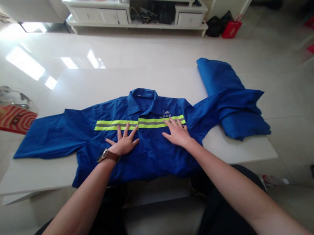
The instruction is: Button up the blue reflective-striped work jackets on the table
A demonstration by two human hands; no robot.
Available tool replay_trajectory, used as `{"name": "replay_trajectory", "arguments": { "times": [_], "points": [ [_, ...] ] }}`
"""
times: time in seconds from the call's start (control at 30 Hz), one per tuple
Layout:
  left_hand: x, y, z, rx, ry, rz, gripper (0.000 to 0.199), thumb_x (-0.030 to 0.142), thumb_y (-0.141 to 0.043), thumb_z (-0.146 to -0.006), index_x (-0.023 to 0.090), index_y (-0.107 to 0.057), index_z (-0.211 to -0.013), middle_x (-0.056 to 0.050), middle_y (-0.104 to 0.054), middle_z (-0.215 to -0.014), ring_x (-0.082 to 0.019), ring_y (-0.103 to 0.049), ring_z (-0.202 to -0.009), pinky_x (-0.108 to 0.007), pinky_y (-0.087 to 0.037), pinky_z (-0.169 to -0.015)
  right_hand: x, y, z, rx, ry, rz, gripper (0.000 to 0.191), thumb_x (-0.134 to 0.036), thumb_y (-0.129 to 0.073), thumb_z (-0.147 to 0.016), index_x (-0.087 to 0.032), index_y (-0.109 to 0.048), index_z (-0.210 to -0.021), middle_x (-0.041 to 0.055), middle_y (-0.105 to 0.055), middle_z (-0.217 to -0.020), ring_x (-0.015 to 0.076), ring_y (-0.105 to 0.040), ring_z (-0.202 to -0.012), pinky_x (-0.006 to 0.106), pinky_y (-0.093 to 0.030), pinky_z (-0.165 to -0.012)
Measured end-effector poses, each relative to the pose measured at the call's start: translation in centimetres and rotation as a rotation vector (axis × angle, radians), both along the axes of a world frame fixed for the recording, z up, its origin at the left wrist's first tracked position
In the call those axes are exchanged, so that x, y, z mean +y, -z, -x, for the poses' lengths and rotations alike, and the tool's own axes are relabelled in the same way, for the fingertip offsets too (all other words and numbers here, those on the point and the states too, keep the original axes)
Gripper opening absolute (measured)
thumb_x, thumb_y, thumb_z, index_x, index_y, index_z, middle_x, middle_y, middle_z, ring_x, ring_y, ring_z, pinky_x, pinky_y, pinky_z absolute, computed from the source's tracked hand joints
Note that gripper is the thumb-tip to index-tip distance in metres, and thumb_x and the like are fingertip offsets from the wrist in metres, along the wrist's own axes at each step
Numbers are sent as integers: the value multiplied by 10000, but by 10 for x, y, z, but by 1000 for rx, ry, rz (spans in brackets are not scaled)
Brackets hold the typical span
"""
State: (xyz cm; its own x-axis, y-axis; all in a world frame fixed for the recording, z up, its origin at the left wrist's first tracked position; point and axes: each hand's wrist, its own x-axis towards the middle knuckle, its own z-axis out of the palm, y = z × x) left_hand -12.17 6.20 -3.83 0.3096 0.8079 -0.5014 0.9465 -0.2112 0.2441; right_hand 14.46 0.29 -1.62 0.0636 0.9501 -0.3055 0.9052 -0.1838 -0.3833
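Note:
A blue work jacket (150, 150) lies front side up on a white table, its collar away from me and its sleeves spread to both sides. A yellow-green and grey reflective band crosses its chest. My left hand (123, 142) rests flat on the chest just below the band, fingers spread, with a brown-strapped watch on the wrist. On the other chest side, under a small white logo, my right hand (177, 131) lies with its fingers apart, fingertips on the band. The right-hand sleeve lies over a folded blue cloth bundle (218, 76).
The white table (240, 152) stands just in front of my knees. A red patterned box (11, 118) is beyond its left end. Across the glossy floor is a white cabinet (99, 14) with small items on top, and a red bag (231, 29) near it.

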Motion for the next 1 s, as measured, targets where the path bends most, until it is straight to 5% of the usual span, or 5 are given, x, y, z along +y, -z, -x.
{"name": "replay_trajectory", "arguments": {
  "times": [0.23,0.4,0.67,0.9,1.0],
  "points": [
    [24,5,8,-3,-5,-167,729,328,-420,-962,389,-189,-1650,-95,-97,-1744,-494,-29,-1570,-917,-91,-1043,5,-26,-135,129,678,-750,320,-347,-563,-837,-214,-599,-1126,122,-579,-1262,281,-499,-1266,468,-369,-1149],
    [8,-19,-16,-66,131,-292,888,128,-406,-861,360,-113,-1666,-77,-113,-1744,-420,-87,-1589,-809,-205,-1144,-28,-22,-230,564,1389,-696,403,-329,-610,-734,-265,-542,-1127,52,-503,-1232,234,-545,-1132,416,-496,-980],
    [1,-17,-35,48,228,-140,869,89,-439,-810,366,-319,-1625,-65,-123,-1742,-395,-110,-1591,-721,-217,-1198,-48,-24,-265,1387,1341,-692,287,-402,-489,-865,-239,-592,-1079,54,-529,-1118,149,-587,-952,243,-537,-648],
    [5,-10,-31,32,232,-136,866,119,-450,-822,373,-288,-1634,-82,-117,-1744,-397,-110,-1592,-725,-232,-1185,-47,-31,-283,768,1285,-1264,445,-378,-444,-852,-257,-608,-1247,49,-587,-1320,194,-611,-1156,329,-574,-805],
    [5,-10,-29,13,226,-131,856,127,-449,-823,388,-304,-1625,-75,-122,-1744,-391,-122,-1592,-736,-233,-1175,-56,-30,-297,748,1396,-1214,477,-385,-404,-850,-249,-614,-1257,81,-621,-1334,253,-623,-1212,452,-590,-905]
  ]
}}
